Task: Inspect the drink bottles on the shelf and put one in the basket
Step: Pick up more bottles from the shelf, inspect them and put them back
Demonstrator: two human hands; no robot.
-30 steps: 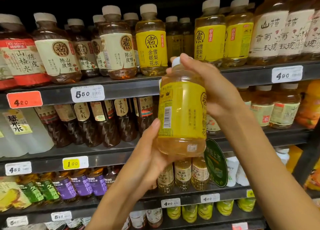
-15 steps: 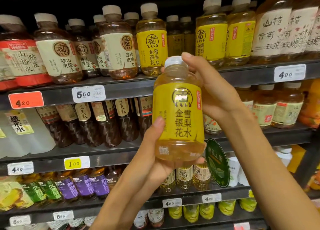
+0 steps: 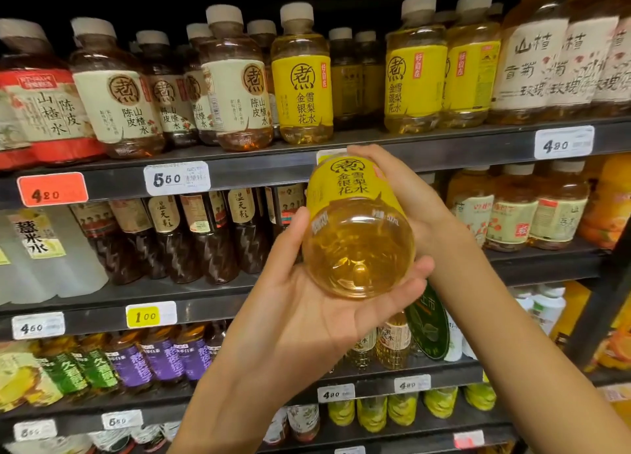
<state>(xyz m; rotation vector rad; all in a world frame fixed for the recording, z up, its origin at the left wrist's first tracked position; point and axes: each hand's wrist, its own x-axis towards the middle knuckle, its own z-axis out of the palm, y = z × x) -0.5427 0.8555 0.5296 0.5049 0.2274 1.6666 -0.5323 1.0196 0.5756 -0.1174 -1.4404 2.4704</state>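
We see a gap on the top shelf (image 3: 444,146) between two yellow bottles (image 3: 302,78) (image 3: 415,78); darker bottles (image 3: 355,74) seem to stand farther back.

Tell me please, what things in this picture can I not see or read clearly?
Head view only:
- Cap of the held yellow-labelled clear plastic bottle: hidden, the bottle tips its base toward the camera.
- Right hand grip: fingertips hidden behind the bottle.
- Left hand cradles the base; its palm is partly covered by the bottle.
- Basket: not in view.
- Small print on the white 5.60 price tag: blurred.
- White-labelled bottles, top right: cut off by the edge.
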